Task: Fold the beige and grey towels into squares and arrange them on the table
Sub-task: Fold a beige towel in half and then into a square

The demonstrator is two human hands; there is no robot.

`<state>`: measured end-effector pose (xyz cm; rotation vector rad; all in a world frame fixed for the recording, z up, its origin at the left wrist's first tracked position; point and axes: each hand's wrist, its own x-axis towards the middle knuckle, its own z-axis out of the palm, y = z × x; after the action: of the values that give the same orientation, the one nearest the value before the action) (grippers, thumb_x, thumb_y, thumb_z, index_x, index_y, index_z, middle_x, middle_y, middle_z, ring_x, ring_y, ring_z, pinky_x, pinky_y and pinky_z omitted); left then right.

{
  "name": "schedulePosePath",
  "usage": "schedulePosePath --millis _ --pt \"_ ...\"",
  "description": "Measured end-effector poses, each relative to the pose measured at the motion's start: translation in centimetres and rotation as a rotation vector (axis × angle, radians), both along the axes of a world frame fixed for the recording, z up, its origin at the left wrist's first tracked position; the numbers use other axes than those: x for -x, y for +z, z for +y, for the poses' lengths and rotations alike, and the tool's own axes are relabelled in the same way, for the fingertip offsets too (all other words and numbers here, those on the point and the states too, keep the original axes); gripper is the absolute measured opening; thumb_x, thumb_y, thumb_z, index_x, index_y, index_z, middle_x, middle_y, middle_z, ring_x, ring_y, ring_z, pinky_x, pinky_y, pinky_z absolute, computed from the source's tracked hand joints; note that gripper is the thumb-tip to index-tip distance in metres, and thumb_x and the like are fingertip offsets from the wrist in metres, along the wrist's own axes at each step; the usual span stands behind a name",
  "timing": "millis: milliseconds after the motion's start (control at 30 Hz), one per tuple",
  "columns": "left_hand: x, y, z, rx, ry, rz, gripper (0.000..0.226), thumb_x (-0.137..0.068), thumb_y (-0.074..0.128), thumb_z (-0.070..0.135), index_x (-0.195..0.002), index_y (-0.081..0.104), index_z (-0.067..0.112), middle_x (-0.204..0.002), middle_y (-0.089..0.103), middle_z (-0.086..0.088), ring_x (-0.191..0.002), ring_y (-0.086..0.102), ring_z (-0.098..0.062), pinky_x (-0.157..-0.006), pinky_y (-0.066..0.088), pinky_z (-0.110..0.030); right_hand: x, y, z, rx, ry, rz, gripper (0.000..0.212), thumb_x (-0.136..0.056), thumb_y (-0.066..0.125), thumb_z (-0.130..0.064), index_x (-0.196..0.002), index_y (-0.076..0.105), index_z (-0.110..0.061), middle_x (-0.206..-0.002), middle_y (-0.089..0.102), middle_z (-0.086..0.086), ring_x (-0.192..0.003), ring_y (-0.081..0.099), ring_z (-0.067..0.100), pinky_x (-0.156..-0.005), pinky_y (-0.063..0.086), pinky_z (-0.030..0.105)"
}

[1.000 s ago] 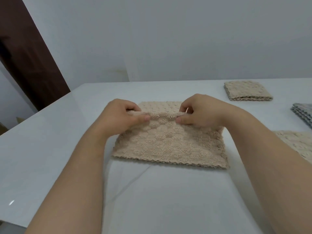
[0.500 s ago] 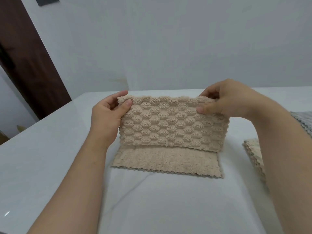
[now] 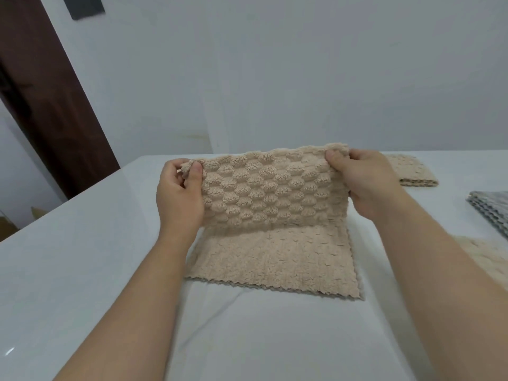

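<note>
Left hand [image 3: 178,199]: I saw it pinch the raised left corner of the beige bubble-textured towel [image 3: 272,251].
Right hand [image 3: 362,185]: pinched the right corner.
Towel: near half lay on the white table [image 3: 82,270].

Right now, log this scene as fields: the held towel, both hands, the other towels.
towel: beige, far half lifted, near half flat on table
left hand: pinches top left corner
right hand: pinches top right corner
folded towel: beige, far right
grey towels: right edge, cut off
third towel: beige, partly behind right forearm
</note>
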<state>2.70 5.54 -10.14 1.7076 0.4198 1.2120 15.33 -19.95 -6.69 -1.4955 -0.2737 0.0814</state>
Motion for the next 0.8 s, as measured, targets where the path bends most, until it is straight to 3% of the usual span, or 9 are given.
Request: schedulePosePath --millis 67,133,200,267,367,433,533,700,800 --pt "0.2 -0.1 -0.7 -0.111 0.079 0.037 0.012 -0.105 0.055 0.034 -0.106 0.053 0.023 -0.082 0.058 0.015 -0.066 0.053 0.011 -0.066 0.04 -0.007 0.5 -0.5 1.1 0.145 -0.159 -0.208 0.02 -0.104 0.055 -0.03 -0.096 0.061 -0.013 -0.073 0.061 -0.005 -0.051 0.056 -0.005 -0.052 0.047 0.017" --pt "0.3 -0.2 -0.9 -0.139 0.118 0.068 0.015 -0.105 0.053 0.036 -0.108 0.052 0.022 -0.082 0.057 0.016 -0.066 0.052 0.014 -0.064 0.038 -0.004 0.9 -0.9 1.7 0.287 -0.26 -0.41 0.017 -0.107 0.046 -0.035 -0.104 0.053 -0.019 -0.075 0.057 -0.01 -0.052 0.051 -0.005 -0.047 0.037 0.012" --pt "0.1 -0.2 -0.4 -0.113 0.135 0.081 0.02 -0.104 0.055 0.04 -0.106 0.055 0.02 -0.08 0.058 0.015 -0.066 0.054 0.011 -0.065 0.039 -0.008 1.0 -1.1 1.7 0.367 -0.29 -0.52 0.015 -0.107 0.042 -0.038 -0.108 0.048 -0.025 -0.076 0.06 -0.011 -0.06 0.054 -0.002 -0.054 0.04 0.018" --pt "-0.1 -0.3 0.3 -0.035 0.111 0.112 0.028 -0.1 0.059 0.046 -0.1 0.062 0.018 -0.081 0.064 0.011 -0.07 0.059 0.003 -0.071 0.049 -0.023 0.9 -1.3 1.5 0.414 -0.302 -0.547 0.013 -0.107 0.042 -0.04 -0.107 0.046 -0.027 -0.074 0.06 -0.011 -0.062 0.054 0.002 -0.055 0.039 0.018" --pt "-0.1 -0.1 0.5 0.288 -0.103 0.164 0.03 -0.094 0.069 0.044 -0.097 0.074 0.014 -0.092 0.078 -0.004 -0.086 0.075 -0.02 -0.081 0.061 -0.041 0.3 -1.7 1.4 0.439 -0.291 -0.475 0.018 -0.105 0.046 -0.043 -0.103 0.049 -0.024 -0.074 0.058 -0.011 -0.062 0.054 0.003 -0.047 0.033 0.011" --pt "0.1 0.2 0.1 0.53 -0.246 0.193 0.021 -0.094 0.072 0.026 -0.1 0.075 0.006 -0.096 0.079 -0.012 -0.087 0.078 -0.027 -0.08 0.063 -0.042 -0.2 -2.2 1.5 0.426 -0.262 -0.38 0.025 -0.103 0.049 -0.045 -0.101 0.055 -0.02 -0.078 0.061 -0.007 -0.066 0.057 0.009 -0.054 0.04 0.018" --pt "0.1 0.4 -0.2 0.698 -0.331 0.229 0.021 -0.093 0.073 0.016 -0.108 0.075 0.001 -0.1 0.079 -0.016 -0.089 0.078 -0.03 -0.073 0.064 -0.041 -0.9 -2.7 1.5 0.389 -0.217 -0.261 0.04 -0.1 0.052 -0.046 -0.098 0.064 -0.009 -0.07 0.06 0.0 -0.057 0.055 0.02 -0.055 0.043 0.028" --pt "0.0 -0.2 0.2 0.704 -0.316 0.194 0.017 -0.095 0.071 0.017 -0.106 0.074 0.004 -0.1 0.079 -0.013 -0.089 0.078 -0.028 -0.076 0.063 -0.042 -1.2 -2.8 1.3 0.191 -0.14 -0.073 0.061 -0.093 0.064 -0.047 -0.091 0.061 0.013 -0.073 0.056 0.015 -0.062 0.057 0.027 -0.058 0.046 0.036" --pt "-0.4 -0.7 0.4 0.493 -0.185 0.188 0.015 -0.1 0.064 0.025 -0.096 0.072 0.013 -0.087 0.076 -0.002 -0.078 0.072 -0.023 -0.072 0.058 -0.038 -1.2 -2.9 1.5 0.214 -0.174 -0.08 0.05 -0.095 0.064 -0.043 -0.064 0.05 -0.007 -0.056 0.045 0.009 -0.045 0.047 0.021 -0.049 0.038 0.029"
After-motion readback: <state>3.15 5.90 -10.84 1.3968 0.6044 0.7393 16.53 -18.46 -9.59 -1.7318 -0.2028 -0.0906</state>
